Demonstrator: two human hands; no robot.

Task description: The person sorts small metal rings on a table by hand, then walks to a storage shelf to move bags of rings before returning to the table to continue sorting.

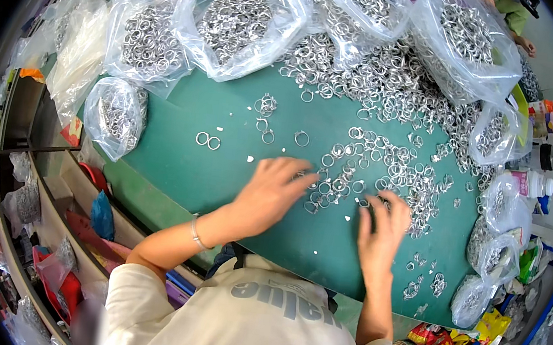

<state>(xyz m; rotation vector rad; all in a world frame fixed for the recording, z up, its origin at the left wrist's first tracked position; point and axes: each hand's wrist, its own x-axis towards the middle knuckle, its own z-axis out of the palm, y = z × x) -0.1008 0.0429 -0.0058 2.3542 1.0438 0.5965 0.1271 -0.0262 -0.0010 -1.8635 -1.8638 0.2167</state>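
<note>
Many silver-coloured rings lie in a loose group (340, 179) on the green tabletop between and beyond my hands. My left hand (267, 195) reaches in from the left, its slightly blurred fingers apart and touching rings at the group's left edge. A bracelet circles that wrist. Close to the group's near side, my right hand (383, 237) has its thumb and fingers spaced apart, with rings beside the fingertips. No ring shows clearly held in either hand. To the left lie a pair of rings (208, 140) and a single ring (301, 139).
A big heap of rings (394, 77) covers the far side. Clear plastic bags of rings (235, 23) stand along the back, with a smaller bag (117, 117) at left and several bags (502, 203) at right. An open drawer (79, 185) sits at lower left. Another person's hand (524, 45) shows far right.
</note>
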